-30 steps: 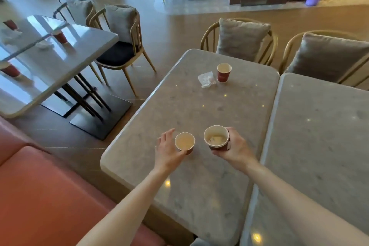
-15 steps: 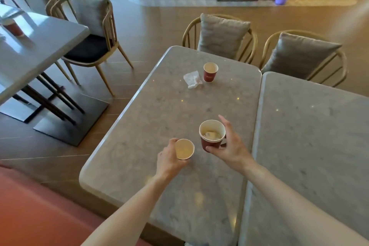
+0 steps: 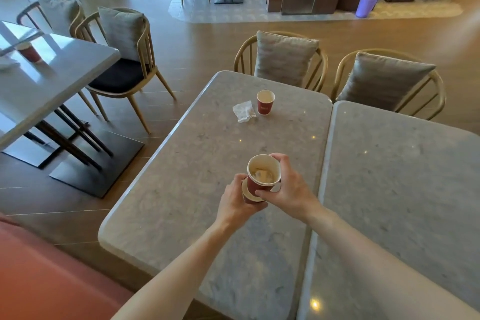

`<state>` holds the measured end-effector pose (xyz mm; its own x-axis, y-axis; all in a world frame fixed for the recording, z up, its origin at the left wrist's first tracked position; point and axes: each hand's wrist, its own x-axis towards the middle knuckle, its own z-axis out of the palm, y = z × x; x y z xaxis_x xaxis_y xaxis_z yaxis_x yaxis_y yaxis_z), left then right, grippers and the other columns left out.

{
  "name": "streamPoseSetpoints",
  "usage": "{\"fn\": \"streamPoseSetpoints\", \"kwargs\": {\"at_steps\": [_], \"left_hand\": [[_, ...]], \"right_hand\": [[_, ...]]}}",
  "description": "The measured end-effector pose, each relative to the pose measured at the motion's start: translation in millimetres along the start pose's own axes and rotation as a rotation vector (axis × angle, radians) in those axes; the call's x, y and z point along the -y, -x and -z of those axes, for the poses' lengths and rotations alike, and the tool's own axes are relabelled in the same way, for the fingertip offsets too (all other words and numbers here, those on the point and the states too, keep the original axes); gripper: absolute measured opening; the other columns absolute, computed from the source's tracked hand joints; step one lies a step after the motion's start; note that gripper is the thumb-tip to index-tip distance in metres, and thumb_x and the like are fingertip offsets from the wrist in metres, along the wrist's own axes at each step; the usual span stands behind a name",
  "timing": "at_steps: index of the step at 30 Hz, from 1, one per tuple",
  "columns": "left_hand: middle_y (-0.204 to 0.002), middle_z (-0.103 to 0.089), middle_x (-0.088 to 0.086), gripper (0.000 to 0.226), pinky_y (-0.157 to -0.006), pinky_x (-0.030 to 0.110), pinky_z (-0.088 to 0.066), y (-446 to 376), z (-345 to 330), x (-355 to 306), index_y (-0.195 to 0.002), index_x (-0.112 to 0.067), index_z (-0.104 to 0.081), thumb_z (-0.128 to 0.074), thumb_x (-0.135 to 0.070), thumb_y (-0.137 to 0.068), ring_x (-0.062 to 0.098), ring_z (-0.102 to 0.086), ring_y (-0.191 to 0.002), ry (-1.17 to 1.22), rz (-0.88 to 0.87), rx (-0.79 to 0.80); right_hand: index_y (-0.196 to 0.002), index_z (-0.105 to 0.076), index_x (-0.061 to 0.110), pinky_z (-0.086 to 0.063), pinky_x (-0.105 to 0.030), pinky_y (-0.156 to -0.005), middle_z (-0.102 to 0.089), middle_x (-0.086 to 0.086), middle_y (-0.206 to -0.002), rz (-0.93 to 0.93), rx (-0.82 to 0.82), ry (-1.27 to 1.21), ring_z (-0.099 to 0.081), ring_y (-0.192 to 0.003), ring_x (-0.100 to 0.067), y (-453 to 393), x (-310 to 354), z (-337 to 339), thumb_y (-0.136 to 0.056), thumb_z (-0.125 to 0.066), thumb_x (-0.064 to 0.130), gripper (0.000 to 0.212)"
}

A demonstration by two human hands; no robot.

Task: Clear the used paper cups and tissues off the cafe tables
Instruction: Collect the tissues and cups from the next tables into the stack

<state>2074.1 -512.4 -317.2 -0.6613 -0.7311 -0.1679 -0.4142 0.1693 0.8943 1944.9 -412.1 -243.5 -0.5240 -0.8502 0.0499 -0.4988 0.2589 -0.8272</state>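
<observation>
Above the grey marble table [image 3: 197, 163], my right hand [image 3: 288, 189] grips a red paper cup [image 3: 261, 176] with a crumpled tissue inside it. That cup sits partly inside a second red paper cup [image 3: 250, 196], which my left hand [image 3: 235, 202] holds from below and mostly hides. At the far end of the same table stands a third red paper cup [image 3: 265, 102], upright, with a crumpled white tissue [image 3: 243, 111] lying just left of it.
A second marble table [image 3: 405, 189] abuts on the right. Two cushioned wooden chairs [image 3: 283, 60] stand at the far side. A white table [image 3: 46, 78] at left bears another red cup [image 3: 30, 52]. A red bench [image 3: 46, 275] is near left; a purple bin [image 3: 366, 4] stands far right.
Both hands lifted their cups and brought them together; the right-hand cup with the tissue now sits nested in the left-hand cup. The view shifted slightly.
</observation>
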Motion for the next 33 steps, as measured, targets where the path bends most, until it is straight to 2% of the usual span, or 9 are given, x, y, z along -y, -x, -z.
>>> {"fn": "streamPoseSetpoints", "kwargs": {"at_steps": [8, 11, 15, 19, 21, 25, 27, 30, 33], "left_hand": [[-0.104, -0.069, -0.008, 0.068, -0.084, 0.041, -0.056, -4.3, -29.6, -26.4, -0.107, -0.035, -0.054, -0.089, -0.044, -0.050, 0.010, -0.065, -0.100, 0.076, -0.076, -0.012], [-0.109, -0.068, -0.003, 0.069, -0.090, 0.048, -0.054, -9.4, -39.6, -34.1, -0.111, -0.028, -0.059, -0.092, -0.040, -0.051, 0.017, -0.064, -0.105, 0.114, -0.103, -0.009], [-0.117, -0.067, 0.003, 0.071, -0.096, 0.055, -0.051, -14.2, -52.8, -50.8, -0.119, -0.030, -0.061, -0.093, -0.037, -0.056, 0.029, -0.061, -0.114, 0.170, -0.144, 0.007], [-0.118, -0.066, 0.006, 0.066, -0.098, 0.055, -0.050, -15.3, -62.8, -66.9, -0.112, -0.050, -0.061, -0.090, -0.036, -0.054, 0.029, -0.061, -0.115, 0.213, -0.162, 0.018], [-0.115, -0.065, 0.006, 0.063, -0.095, 0.052, -0.053, -15.5, -65.2, -70.4, -0.107, -0.056, -0.060, -0.090, -0.037, -0.055, 0.026, -0.064, -0.109, 0.211, -0.184, 0.054], [-0.112, -0.071, 0.001, 0.060, -0.086, 0.039, -0.059, -11.7, -72.3, -76.9, -0.119, -0.039, -0.060, -0.089, -0.026, -0.067, 0.019, -0.070, -0.104, 0.275, -0.151, 0.208], [-0.112, -0.071, 0.002, 0.062, -0.084, 0.042, -0.060, -10.1, -78.1, -78.8, -0.125, -0.033, -0.058, -0.086, -0.021, -0.072, 0.022, -0.071, -0.104, 0.298, -0.141, 0.232], [-0.114, -0.071, 0.000, 0.065, -0.082, 0.047, -0.062, -8.6, -87.2, -85.2, -0.129, -0.034, -0.057, -0.085, -0.019, -0.073, 0.023, -0.071, -0.105, 0.288, -0.154, 0.217], [-0.111, -0.072, -0.007, 0.063, -0.077, 0.032, -0.062, -9.2, -97.7, -94.4, -0.125, -0.039, -0.059, -0.085, -0.018, -0.071, 0.014, -0.072, -0.102, 0.249, -0.170, 0.166]], "right_hand": [[-0.130, -0.036, 0.025, -0.045, -0.025, -0.091, -0.059, 0.003, -0.119, -0.026, -0.022, 0.034, -0.057, -0.110, -0.014, 8.3, -18.9, 27.1, -0.065, -0.086, 0.032, 0.083], [-0.130, -0.036, 0.025, -0.044, -0.029, -0.094, -0.054, 0.005, -0.119, -0.041, -0.034, 0.057, -0.051, -0.114, -0.016, 10.2, -26.0, 33.1, -0.065, -0.085, 0.034, 0.082], [-0.128, -0.036, 0.024, -0.038, -0.024, -0.092, -0.050, 0.005, -0.120, -0.052, -0.055, 0.060, -0.046, -0.116, -0.016, 9.1, -33.4, 40.7, -0.065, -0.082, 0.037, 0.079], [-0.132, -0.033, 0.027, -0.042, -0.029, -0.098, -0.047, 0.005, -0.127, -0.072, -0.054, 0.040, -0.046, -0.120, -0.014, 5.5, -37.9, 55.0, -0.060, -0.076, 0.055, 0.089], [-0.139, -0.028, 0.030, -0.039, -0.026, -0.101, -0.042, 0.008, -0.133, -0.069, -0.048, 0.046, -0.042, -0.123, -0.009, 2.9, -39.8, 63.7, -0.058, -0.075, 0.062, 0.098], [-0.143, -0.034, 0.031, -0.032, -0.023, -0.103, -0.040, 0.009, -0.141, -0.009, -0.002, 0.089, -0.039, -0.129, -0.006, -3.3, -45.8, 78.1, -0.066, -0.071, 0.064, 0.091], [-0.140, -0.044, 0.028, -0.030, -0.021, -0.103, -0.041, 0.008, -0.144, 0.017, 0.031, 0.131, -0.040, -0.132, -0.008, -3.8, -51.0, 82.5, -0.071, -0.066, 0.066, 0.081], [-0.133, -0.050, 0.030, -0.038, -0.019, -0.096, -0.046, 0.012, -0.137, 0.020, 0.045, 0.166, -0.048, -0.123, -0.005, -1.4, -60.9, 88.7, -0.075, -0.059, 0.071, 0.072], [-0.126, -0.049, 0.037, -0.053, -0.028, -0.086, -0.053, 0.014, -0.124, 0.005, -0.008, 0.201, -0.056, -0.104, -0.004, -0.1, -68.0, 95.8, -0.076, -0.055, 0.075, 0.063]]}}
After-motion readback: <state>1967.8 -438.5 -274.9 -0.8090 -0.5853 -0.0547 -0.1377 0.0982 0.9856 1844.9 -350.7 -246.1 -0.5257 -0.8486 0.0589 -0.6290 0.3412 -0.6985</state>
